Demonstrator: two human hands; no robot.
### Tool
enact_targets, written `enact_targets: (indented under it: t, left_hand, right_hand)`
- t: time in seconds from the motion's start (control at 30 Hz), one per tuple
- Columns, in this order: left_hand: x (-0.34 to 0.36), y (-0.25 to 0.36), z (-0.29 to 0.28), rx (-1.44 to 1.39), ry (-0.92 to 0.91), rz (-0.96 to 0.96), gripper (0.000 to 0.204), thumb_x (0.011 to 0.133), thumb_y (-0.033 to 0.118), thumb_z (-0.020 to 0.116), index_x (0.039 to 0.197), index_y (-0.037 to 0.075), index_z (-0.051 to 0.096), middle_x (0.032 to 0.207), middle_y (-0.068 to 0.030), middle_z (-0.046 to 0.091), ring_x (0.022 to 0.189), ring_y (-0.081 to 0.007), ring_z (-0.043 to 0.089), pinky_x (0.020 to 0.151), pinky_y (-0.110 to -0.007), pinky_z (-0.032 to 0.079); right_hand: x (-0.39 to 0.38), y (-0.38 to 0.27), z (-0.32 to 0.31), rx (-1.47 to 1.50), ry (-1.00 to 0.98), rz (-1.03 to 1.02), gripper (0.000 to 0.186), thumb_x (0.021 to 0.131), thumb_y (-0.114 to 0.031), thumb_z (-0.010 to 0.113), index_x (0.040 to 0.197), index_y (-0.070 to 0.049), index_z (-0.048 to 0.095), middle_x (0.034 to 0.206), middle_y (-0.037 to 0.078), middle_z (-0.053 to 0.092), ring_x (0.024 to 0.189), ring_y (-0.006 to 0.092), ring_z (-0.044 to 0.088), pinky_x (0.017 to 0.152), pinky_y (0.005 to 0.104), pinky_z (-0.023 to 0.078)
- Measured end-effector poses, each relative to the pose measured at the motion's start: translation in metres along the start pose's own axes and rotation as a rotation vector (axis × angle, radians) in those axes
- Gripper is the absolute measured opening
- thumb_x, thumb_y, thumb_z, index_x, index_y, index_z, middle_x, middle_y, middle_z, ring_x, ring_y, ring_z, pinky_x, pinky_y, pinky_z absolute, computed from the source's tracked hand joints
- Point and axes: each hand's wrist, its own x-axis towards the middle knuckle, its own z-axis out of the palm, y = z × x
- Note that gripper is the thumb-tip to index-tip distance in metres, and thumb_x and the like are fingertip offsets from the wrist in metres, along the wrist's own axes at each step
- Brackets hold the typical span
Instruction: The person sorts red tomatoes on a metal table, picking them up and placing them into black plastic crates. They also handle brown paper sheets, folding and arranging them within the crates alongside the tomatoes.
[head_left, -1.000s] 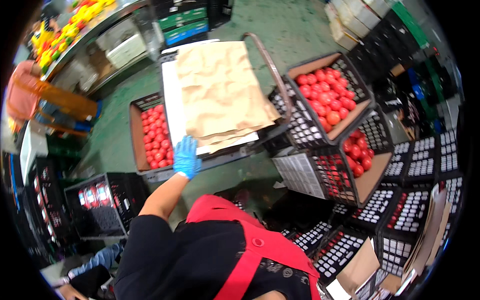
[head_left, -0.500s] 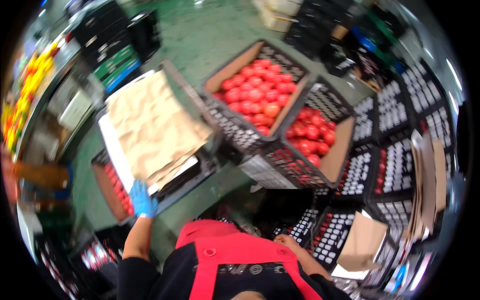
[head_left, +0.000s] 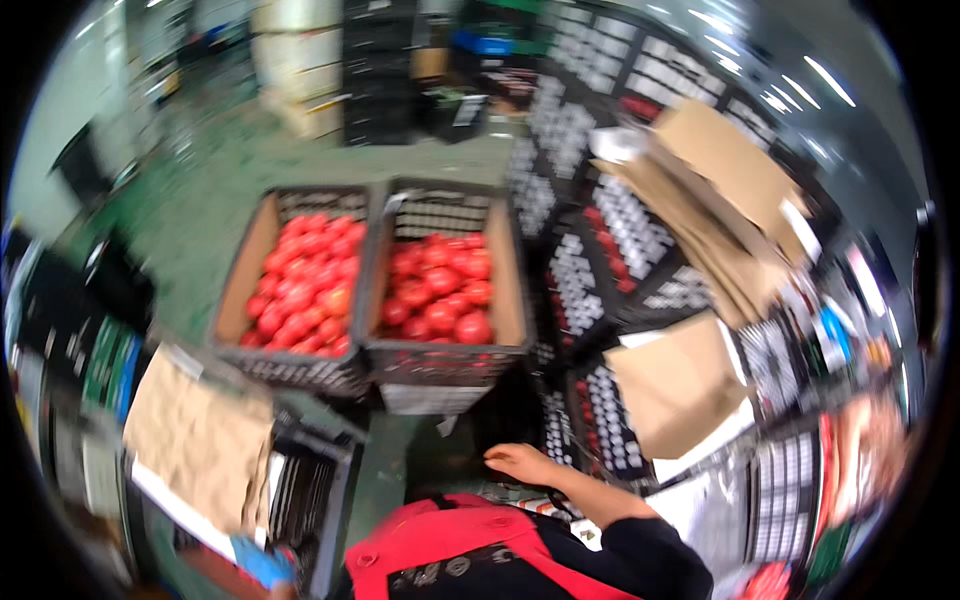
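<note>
Left hand [head_left: 265,564] seemingly touches brown paper [head_left: 200,440]; right hand [head_left: 522,463] hangs bare.

the person in front of me wears a black top [head_left: 540,545], and its right sleeve [head_left: 655,555] is short, a plain dark tube that stops on the upper arm. over it goes a bright red apron [head_left: 440,535] with a wide bib and broad straps [head_left: 575,575] in the same red. a round button [head_left: 369,560], red like the cloth, sits where one strap meets the bib. between the straps, a row of pale markings [head_left: 458,567] runs across the black fabric, blurred from here. the left hand [head_left: 268,567] is covered by a light blue glove [head_left: 258,560]; the right hand [head_left: 520,463] is bare.
</note>
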Motion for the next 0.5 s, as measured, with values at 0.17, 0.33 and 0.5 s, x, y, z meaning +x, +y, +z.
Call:
enact_targets:
  t: [0.17, 0.33, 0.5]
  left_hand:
    - [0.024, 0.039, -0.047, 0.079, -0.258, -0.169, 0.068, 0.065, 0.02, 0.069, 0.124, -0.002, 0.043, 0.135, -0.0221, 0.037, 0.127, -0.0378, 0.033, 0.107, -0.045, 0.026]
    - [0.009, 0.016, -0.029, 0.156, -0.247, -0.165, 0.079, 0.063, 0.031, 0.068, 0.13, 0.0, 0.039, 0.139, -0.0215, 0.034, 0.131, -0.0371, 0.028, 0.108, -0.05, 0.021]
    - [0.006, 0.019, -0.039, 0.061, -0.209, -0.181, 0.079, 0.065, 0.036, 0.067, 0.129, 0.0, 0.04, 0.138, -0.0222, 0.035, 0.131, -0.0375, 0.029, 0.108, -0.05, 0.021]
  right_hand:
    - [0.0, 0.037, 0.04, 0.03, -0.076, 0.065, 0.032, 0.085, -0.024, 0.064, 0.105, 0.0, 0.062, 0.09, 0.012, 0.068, 0.08, 0.0159, 0.065, 0.071, 0.0285, 0.051]
    - [0.029, -0.008, 0.069, -0.314, -0.385, -0.111, 0.029, 0.084, -0.024, 0.063, 0.102, -0.001, 0.063, 0.094, 0.016, 0.066, 0.084, 0.026, 0.066, 0.073, 0.0331, 0.051]
    - [0.069, -0.078, 0.124, -0.53, -0.523, -0.437, 0.027, 0.084, -0.024, 0.06, 0.102, -0.004, 0.062, 0.097, 0.015, 0.062, 0.088, 0.0313, 0.062, 0.077, 0.0382, 0.049]
